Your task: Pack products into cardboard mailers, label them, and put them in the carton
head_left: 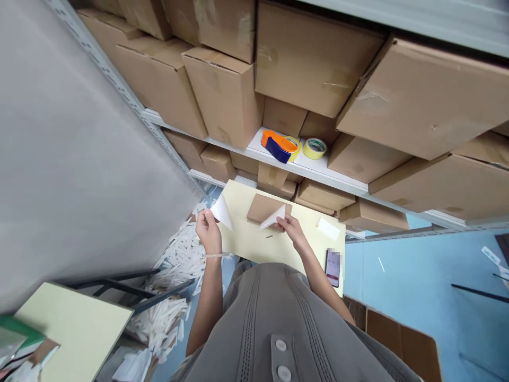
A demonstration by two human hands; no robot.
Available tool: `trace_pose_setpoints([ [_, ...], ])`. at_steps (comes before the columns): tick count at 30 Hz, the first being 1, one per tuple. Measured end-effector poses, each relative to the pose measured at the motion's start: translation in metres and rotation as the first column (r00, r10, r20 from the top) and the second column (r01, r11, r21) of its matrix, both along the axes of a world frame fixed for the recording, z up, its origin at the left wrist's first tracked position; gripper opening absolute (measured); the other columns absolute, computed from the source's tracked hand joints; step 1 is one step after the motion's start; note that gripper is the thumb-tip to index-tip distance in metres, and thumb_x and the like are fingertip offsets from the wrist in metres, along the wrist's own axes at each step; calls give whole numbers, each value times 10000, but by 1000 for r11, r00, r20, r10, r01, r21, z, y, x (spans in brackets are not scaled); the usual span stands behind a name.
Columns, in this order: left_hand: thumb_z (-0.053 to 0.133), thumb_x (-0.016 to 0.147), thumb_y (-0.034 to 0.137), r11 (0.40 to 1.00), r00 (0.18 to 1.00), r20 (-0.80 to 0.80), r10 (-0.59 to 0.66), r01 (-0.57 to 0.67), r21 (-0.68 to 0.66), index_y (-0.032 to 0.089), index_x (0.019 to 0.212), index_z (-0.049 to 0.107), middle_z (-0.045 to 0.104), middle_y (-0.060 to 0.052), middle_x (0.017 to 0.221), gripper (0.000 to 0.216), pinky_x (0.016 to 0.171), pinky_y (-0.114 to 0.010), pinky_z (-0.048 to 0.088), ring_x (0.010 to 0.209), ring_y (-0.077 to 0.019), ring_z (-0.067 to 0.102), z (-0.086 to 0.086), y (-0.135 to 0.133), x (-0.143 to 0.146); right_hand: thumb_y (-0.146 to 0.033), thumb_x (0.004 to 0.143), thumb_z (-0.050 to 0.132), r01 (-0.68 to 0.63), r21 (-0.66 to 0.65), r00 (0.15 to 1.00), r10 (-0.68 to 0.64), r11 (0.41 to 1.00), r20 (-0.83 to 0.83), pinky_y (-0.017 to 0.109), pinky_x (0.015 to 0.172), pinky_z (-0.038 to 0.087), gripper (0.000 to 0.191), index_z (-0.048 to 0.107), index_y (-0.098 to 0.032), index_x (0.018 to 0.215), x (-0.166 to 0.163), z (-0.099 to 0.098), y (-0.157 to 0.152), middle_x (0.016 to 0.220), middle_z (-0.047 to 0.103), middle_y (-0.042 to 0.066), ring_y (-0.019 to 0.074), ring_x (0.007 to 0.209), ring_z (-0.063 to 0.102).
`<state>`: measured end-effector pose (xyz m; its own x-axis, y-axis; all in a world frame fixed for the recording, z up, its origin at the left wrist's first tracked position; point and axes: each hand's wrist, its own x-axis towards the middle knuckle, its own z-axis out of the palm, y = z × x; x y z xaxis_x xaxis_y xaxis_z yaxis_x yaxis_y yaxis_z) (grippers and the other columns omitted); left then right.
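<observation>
My left hand [207, 229] pinches a white sheet [222, 213] that sticks up to the right of my fingers, over the left edge of a pale yellow table [254, 241]. My right hand [287, 227] pinches a second white piece [273, 217], folded to a point, just in front of a small brown cardboard box [262, 208] lying flat on the table. Both hands hover a little above the tabletop, about a hand's width apart.
A phone [333, 265] and a small white label [328, 228] lie on the table's right side. Shelves of cardboard boxes [314, 58] rise behind, with a tape dispenser [277, 145] and a tape roll [314, 148]. White paper strips [175, 297] litter the floor at left.
</observation>
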<state>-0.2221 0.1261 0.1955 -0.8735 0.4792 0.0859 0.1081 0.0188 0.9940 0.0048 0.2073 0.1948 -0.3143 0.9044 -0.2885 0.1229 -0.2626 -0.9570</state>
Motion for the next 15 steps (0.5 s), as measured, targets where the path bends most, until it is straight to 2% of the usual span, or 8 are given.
trace_pose_setpoints([
  [3, 440, 890, 480, 996, 996, 0, 84, -84, 11, 188, 723, 477, 440, 47, 649, 338, 595, -203, 376, 608, -91, 419, 4, -15, -9, -560, 684, 647, -164, 23, 986, 164, 986, -17, 276, 591, 379, 375, 612, -195, 758, -38, 14, 8, 618, 592, -16, 132, 582, 510],
  [5, 439, 891, 473, 987, 987, 4, 161, -161, 10, 189, 717, 473, 433, 49, 640, 335, 586, -205, 372, 596, -91, 412, 3, -30, -20, -544, 704, 638, -284, 67, 958, 286, 956, -19, 274, 601, 382, 356, 605, -194, 760, -62, 22, 12, 620, 585, -19, 129, 587, 510],
  [9, 427, 898, 455, 946, 946, 15, 325, -325, 0, 192, 701, 462, 428, 51, 613, 330, 567, -211, 363, 580, -96, 407, -4, -71, -44, -514, 753, 608, -488, 172, 869, 495, 856, 1, 268, 609, 382, 317, 589, -198, 742, -114, 35, 14, 632, 570, -21, 127, 596, 510],
  [15, 418, 913, 412, 847, 855, -58, 515, -518, -122, 196, 637, 430, 421, 52, 568, 351, 579, -222, 340, 571, -102, 407, -12, -128, -66, -473, 789, 577, -642, 274, 751, 659, 716, 36, 259, 612, 391, 289, 565, -196, 706, -210, 47, 0, 642, 592, -13, 128, 605, 533],
])
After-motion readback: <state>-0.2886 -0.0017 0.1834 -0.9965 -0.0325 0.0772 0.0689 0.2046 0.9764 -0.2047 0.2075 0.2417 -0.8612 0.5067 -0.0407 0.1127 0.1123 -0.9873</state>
